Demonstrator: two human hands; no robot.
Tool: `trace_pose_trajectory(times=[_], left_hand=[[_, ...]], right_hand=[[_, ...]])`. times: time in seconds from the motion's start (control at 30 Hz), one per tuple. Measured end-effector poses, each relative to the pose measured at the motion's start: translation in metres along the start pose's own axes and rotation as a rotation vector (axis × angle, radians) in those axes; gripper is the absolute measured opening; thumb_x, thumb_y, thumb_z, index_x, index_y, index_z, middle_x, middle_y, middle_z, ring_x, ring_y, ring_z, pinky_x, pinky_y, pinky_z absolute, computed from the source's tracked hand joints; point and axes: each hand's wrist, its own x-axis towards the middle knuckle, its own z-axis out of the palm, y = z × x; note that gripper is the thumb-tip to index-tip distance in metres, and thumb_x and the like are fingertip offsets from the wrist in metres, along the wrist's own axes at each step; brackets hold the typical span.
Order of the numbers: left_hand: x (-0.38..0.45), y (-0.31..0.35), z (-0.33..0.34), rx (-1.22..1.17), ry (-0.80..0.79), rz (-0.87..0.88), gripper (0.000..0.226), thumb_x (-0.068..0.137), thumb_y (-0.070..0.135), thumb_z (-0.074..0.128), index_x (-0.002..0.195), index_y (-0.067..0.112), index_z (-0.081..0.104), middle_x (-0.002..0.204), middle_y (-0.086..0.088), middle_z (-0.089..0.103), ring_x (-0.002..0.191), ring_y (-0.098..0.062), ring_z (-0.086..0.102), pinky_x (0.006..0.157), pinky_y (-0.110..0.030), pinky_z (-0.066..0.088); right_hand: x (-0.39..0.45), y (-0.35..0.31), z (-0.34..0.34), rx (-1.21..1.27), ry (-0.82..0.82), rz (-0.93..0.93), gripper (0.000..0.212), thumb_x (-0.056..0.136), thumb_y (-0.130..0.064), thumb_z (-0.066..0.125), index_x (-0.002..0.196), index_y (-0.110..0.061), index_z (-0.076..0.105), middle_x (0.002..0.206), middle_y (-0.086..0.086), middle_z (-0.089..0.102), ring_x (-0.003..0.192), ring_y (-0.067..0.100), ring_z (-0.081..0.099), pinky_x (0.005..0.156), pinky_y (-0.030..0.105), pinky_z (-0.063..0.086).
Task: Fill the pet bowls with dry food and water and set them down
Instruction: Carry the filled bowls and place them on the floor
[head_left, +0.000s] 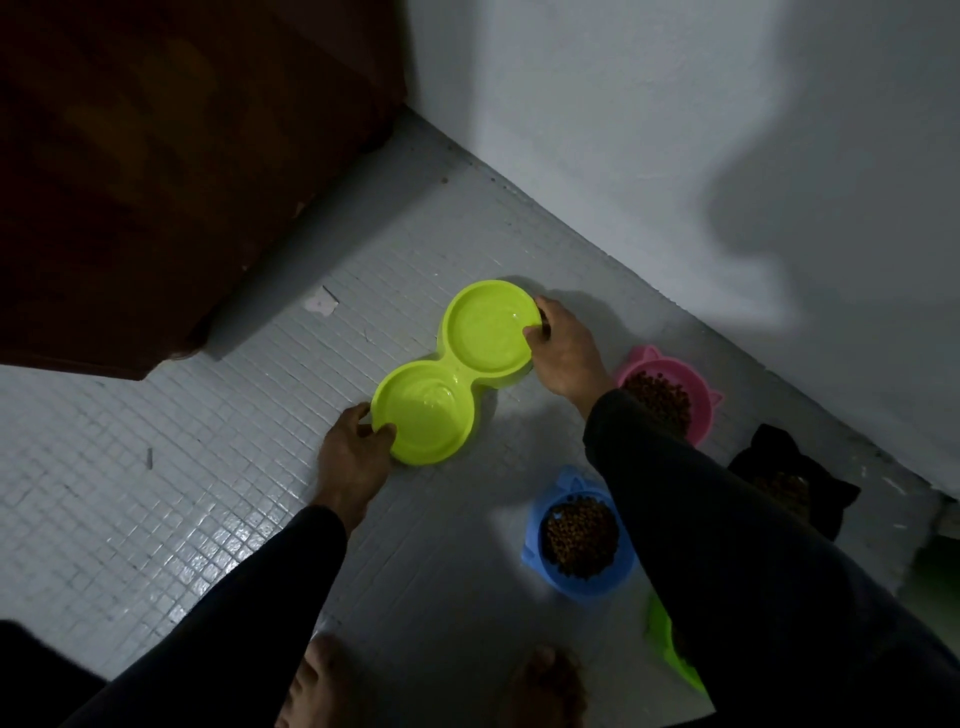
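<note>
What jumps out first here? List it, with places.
The bright lime double bowl lies mid-floor on the pale tiled floor, clear liquid in both wells, the left hand gripping its near end and the right hand its far end. Right of it stand a pink bowl and a blue bowl, both holding brown kibble.
</note>
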Motion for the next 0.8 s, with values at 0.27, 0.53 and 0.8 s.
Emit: trace_pose_trajectory(times=[0.27, 0.53, 0.8], left_hand=[[-0.010, 0.033, -0.017, 0.573, -0.108, 0.154, 0.066, 0.096, 0.024, 0.069, 0.153, 0.007, 0.041, 0.141, -0.030, 0.049, 0.129, -0.046, 0.050, 0.109, -0.047, 0.043], [-0.052, 0.092, -0.046, 0.931, -0.330, 0.105, 0.056, 0.097, 0.040, 0.064, 0.146, 0.015, 0.052, 0.146, -0.024, 0.049, 0.133, -0.043, 0.048, 0.111, -0.041, 0.041], [-0.137, 0.177, -0.081, 0.929, -0.467, 0.166, 0.052, 0.097, 0.037, 0.068, 0.140, 0.011, 0.057, 0.145, -0.016, 0.057, 0.133, -0.033, 0.054, 0.107, -0.036, 0.043]], right_hand=[[-0.042, -0.011, -0.010, -0.168, -0.080, 0.031, 0.055, 0.098, -0.022, 0.061, 0.143, 0.003, 0.041, 0.136, 0.029, 0.050, 0.125, 0.044, 0.048, 0.103, 0.044, 0.038], [-0.109, -0.039, -0.052, -0.417, -0.363, 0.135, 0.038, 0.097, -0.030, 0.051, 0.126, -0.006, 0.049, 0.126, 0.021, 0.050, 0.117, 0.040, 0.051, 0.096, 0.045, 0.048], [-0.191, -0.104, -0.128, -0.367, -0.408, 0.161, 0.025, 0.095, -0.026, 0.052, 0.114, -0.010, 0.052, 0.121, 0.016, 0.060, 0.108, 0.033, 0.058, 0.089, 0.040, 0.050]])
